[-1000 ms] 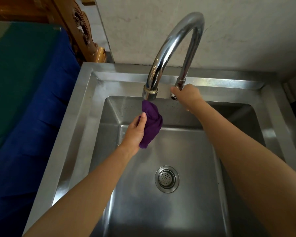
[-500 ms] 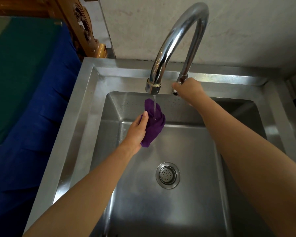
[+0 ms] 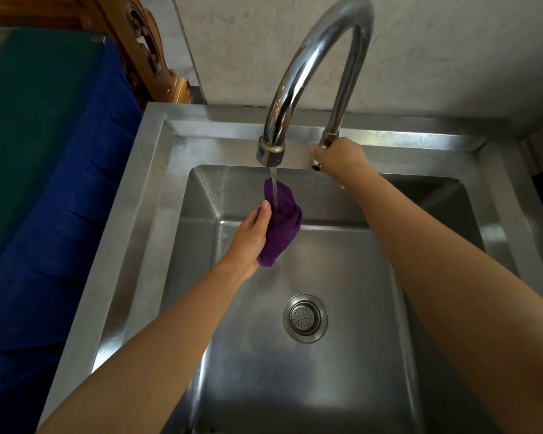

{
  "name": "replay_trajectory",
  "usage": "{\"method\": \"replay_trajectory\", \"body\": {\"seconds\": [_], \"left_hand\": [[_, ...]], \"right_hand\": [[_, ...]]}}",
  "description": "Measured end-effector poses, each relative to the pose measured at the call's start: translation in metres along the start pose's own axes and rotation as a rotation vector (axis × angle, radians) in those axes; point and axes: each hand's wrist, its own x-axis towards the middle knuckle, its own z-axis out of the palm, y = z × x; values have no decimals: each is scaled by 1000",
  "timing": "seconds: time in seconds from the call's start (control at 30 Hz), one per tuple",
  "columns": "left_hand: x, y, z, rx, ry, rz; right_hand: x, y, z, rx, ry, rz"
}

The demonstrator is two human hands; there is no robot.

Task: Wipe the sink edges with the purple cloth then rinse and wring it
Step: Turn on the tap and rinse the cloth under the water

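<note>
A bunched purple cloth [image 3: 282, 223] hangs over the steel sink basin, just under the spout of the tall curved tap [image 3: 308, 67]. My left hand [image 3: 251, 238] grips the cloth from the left side, thumb up against it. A thin stream of water [image 3: 274, 186] runs from the spout onto the top of the cloth. My right hand [image 3: 342, 158] is curled round the tap handle [image 3: 316, 166] at the foot of the tap, on the sink's back rim [image 3: 220, 142].
The round drain strainer [image 3: 305, 318] sits in the basin floor below the cloth. A blue and green covered surface [image 3: 44, 151] lies left of the sink. Carved wooden furniture [image 3: 145, 48] stands at the back left, a pale wall behind.
Water was not running a second ago; it now streams from the spout onto the cloth. My right hand stays on the tap handle and my left keeps the cloth under the spout.
</note>
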Motion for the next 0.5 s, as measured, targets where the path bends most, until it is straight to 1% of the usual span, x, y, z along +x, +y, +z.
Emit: {"method": "replay_trajectory", "body": {"seconds": [0.07,0.13,0.2,0.23,0.27,0.3,0.33,0.37,0.47,0.5], "left_hand": [[2,-1,0,14,-5,-10],[5,-2,-1,22,-15,-34],[9,-3,-3,4,-33,-61],[11,-5,-5,7,-31,-70],[13,-8,-7,21,-23,-74],[15,-10,-9,39,-13,-77],[16,-12,-9,63,1,-79],[17,-13,-9,92,14,-78],[20,-18,-7,213,22,-78],[21,-21,-7,249,29,-75]], "right_hand": [[-5,1,-3,75,4,28],[-13,3,-8,65,39,45],[-26,17,-11,31,203,10],[-36,27,-9,66,273,30],[-49,36,-3,155,320,77],[-59,46,5,199,335,109],[-65,54,18,228,299,120],[-67,60,31,252,215,106],[-62,61,61,435,-166,11],[-56,60,67,482,-268,-10]]}}
